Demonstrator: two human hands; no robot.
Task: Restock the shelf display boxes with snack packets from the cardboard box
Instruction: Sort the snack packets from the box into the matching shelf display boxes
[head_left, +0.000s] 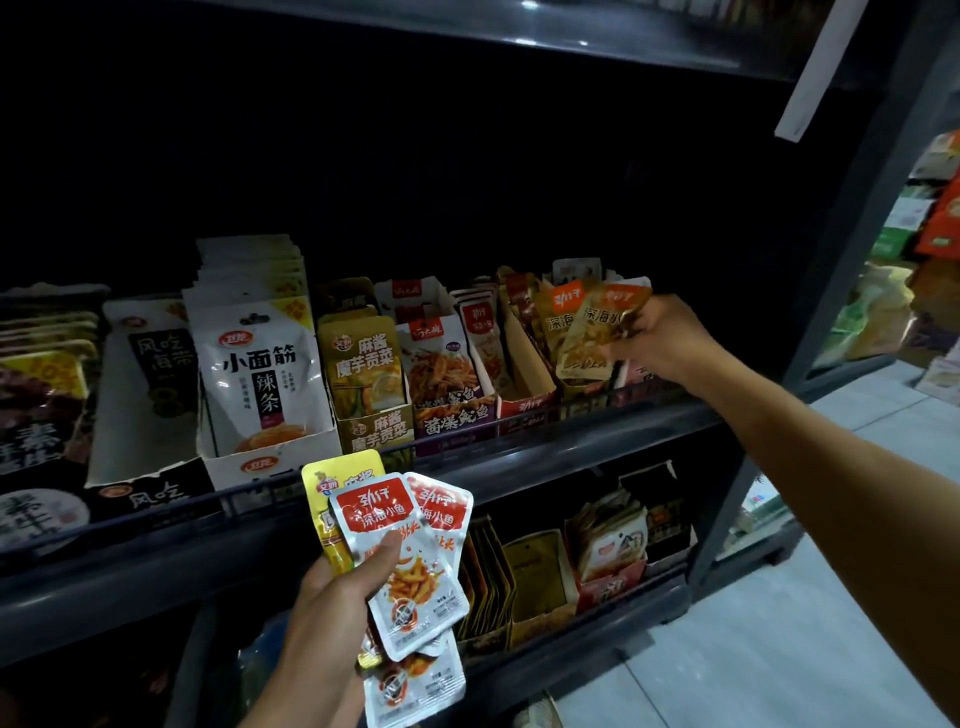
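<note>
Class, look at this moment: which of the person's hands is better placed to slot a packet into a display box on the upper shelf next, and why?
The right hand: it already pinches an orange packet over the rightmost display box. The left hand is lower, below that shelf, gripping a fan of white-and-red packets.

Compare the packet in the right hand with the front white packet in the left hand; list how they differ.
The right hand pinches a tan-gold packet with an orange top band; the left hand grips a white packet with a red band. The tan-gold packet is held alone, up at the shelf's display box; the white packet fronts a fanned bunch held below the shelf edge. Both are small flat sachets with similar printed characters.
</note>
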